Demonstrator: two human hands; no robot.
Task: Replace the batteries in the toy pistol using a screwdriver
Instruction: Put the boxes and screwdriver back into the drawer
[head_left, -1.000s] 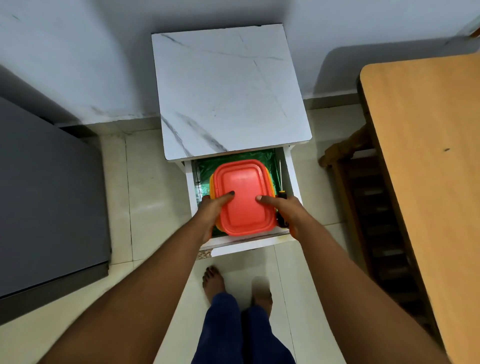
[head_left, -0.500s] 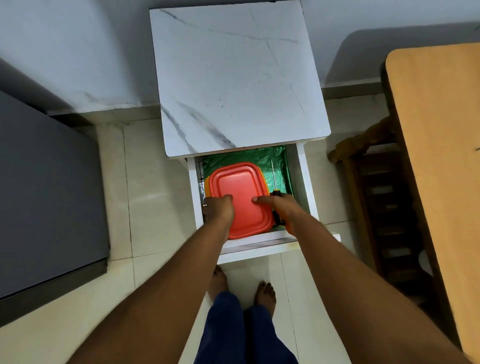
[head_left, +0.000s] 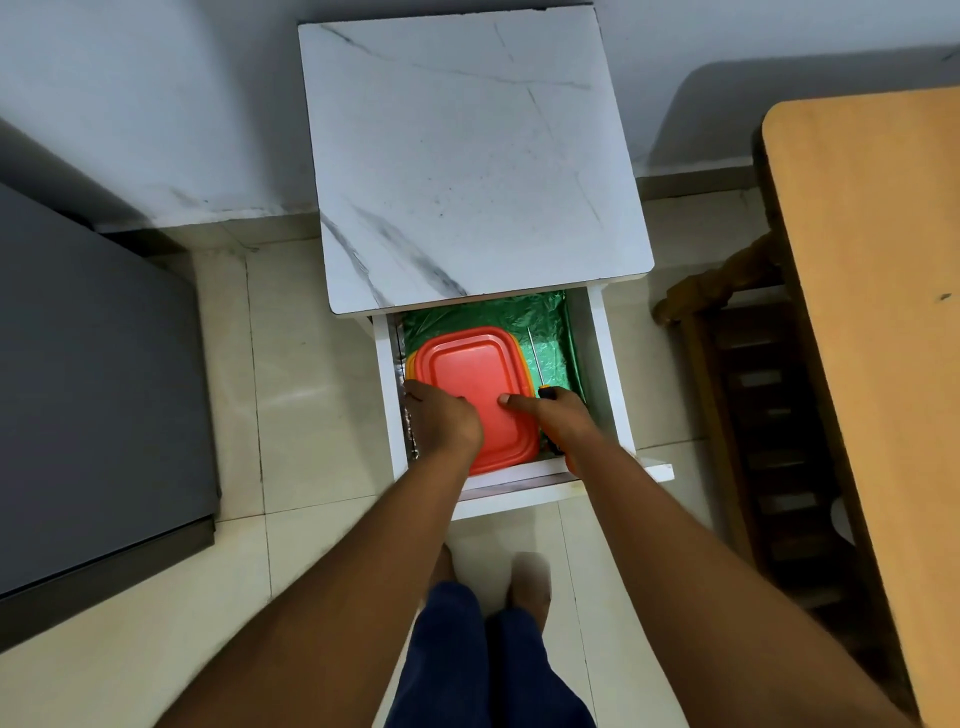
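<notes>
A red-lidded plastic container (head_left: 478, 374) lies in the open drawer (head_left: 605, 374), on a green lining. My left hand (head_left: 441, 421) grips its left edge with curled fingers. My right hand (head_left: 561, 421) holds the right edge, thumb pressed on the lid. A screwdriver (head_left: 535, 356) lies along the container's right side; its thin metal shaft points toward the back, and its black and orange handle is mostly hidden under my right hand. No toy pistol or batteries are in view.
The drawer belongs to a small white marble-patterned cabinet (head_left: 467, 156) against the wall. A wooden table (head_left: 872, 312) stands at the right with a dark wooden chair (head_left: 753, 389) tucked beside it. A grey block (head_left: 93, 389) fills the left. My bare feet stand on tiled floor.
My left hand has shifted from a thumb laid on the lid to fingers curled round the container's left edge. The view has moved closer over the drawer. The container stays in the drawer.
</notes>
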